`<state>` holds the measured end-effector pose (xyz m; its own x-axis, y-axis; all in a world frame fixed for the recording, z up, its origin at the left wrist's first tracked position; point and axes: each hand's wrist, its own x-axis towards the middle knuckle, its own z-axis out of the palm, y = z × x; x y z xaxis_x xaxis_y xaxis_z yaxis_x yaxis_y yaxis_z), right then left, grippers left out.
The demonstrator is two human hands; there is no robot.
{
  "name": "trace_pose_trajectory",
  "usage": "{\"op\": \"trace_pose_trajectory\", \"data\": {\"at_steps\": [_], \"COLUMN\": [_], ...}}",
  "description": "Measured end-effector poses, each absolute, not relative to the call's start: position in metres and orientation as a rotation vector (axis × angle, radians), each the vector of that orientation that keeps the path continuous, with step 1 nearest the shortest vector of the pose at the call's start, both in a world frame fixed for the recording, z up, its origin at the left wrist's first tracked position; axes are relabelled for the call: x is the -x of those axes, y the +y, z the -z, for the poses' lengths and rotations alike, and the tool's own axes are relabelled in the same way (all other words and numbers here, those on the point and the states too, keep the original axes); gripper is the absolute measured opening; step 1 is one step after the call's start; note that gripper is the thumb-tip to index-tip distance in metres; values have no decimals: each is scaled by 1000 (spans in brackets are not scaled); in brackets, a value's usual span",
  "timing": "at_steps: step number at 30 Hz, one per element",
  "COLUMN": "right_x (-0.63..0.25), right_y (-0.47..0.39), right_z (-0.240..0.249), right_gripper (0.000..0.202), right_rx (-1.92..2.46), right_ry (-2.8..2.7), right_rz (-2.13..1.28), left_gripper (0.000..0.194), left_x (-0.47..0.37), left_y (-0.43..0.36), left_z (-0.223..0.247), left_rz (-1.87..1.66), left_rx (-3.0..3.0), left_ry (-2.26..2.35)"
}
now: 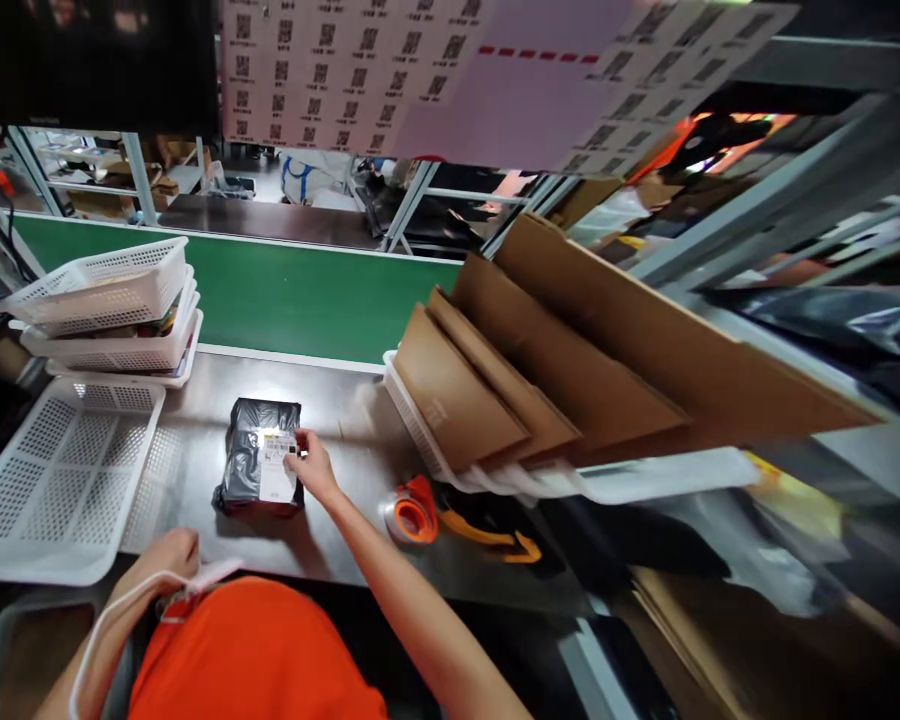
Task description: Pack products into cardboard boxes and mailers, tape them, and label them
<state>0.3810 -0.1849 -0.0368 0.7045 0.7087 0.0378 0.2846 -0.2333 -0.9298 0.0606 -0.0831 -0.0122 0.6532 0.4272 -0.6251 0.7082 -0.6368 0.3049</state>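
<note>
bench notes, seen through my head camera. the metal bench [345, 420] is hemmed in on both sides. left: a stack of white baskets [112, 300] at the far side, with an open white basket [52, 490] nearer me. right: brown cardboard sheets [457, 400] lean in a row, jutting over the bench. below them lie an orange tape dispenser [412, 515] and a yellow-orange tool [487, 535], both well apart from the parcel. a green surface [292, 300] runs across behind; a sheet of printed codes [360, 70] hangs above it. between the baskets and the cardboard, nothing stands on the parcel.

black parcel [244, 460]: on the bench, in front of my body, between the open basket and the dispenser. boxy, wrapped in shiny, wrinkled black plastic, bunched at the near left corner. white label [277, 482] on top, toward the right, with a yellow strip at its far end. long axis runs away from me, roughly square to the bench edge; the label lies the same way.

right hand [313, 466]: thumb and forefinger at the label's right edge, tips slightly apart; cannot tell whether they pinch anything. left hand [172, 555]: near my body, fingers curled, tips hidden; grip unclear.
</note>
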Motion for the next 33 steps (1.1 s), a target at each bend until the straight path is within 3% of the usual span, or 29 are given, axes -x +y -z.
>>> {"op": "trace_pose_trajectory", "data": {"at_steps": [5,12,15,24,28,33], "right_x": [-360,-349,-358,-320,-278,-194], "right_y": [-194,-192,-184,-187,-231,-308], "right_z": [43,41,35,31,49,64], "right_gripper": [64,42,58,68,64,72], "right_rx": [1902,1986,2158,2525,2425,2353], "right_ry": [-1018,-1676,-1728,-1229,-813,-509], "right_rz": [-319,-304,-298,-358,-386,-672], "left_gripper": [21,10,14,26,25,32], "left_x": [-64,-30,-17,-4,-24,-72], "left_y": [-85,-75,-69,-59,-50,-59], "left_z": [25,55,65,74,84,95], "left_rz": [736,591,540,564,523,565], "left_rx": [-2306,-2184,-2156,-2100,-2188,-2269], "left_ry": [873,878,899,799,743,628]}}
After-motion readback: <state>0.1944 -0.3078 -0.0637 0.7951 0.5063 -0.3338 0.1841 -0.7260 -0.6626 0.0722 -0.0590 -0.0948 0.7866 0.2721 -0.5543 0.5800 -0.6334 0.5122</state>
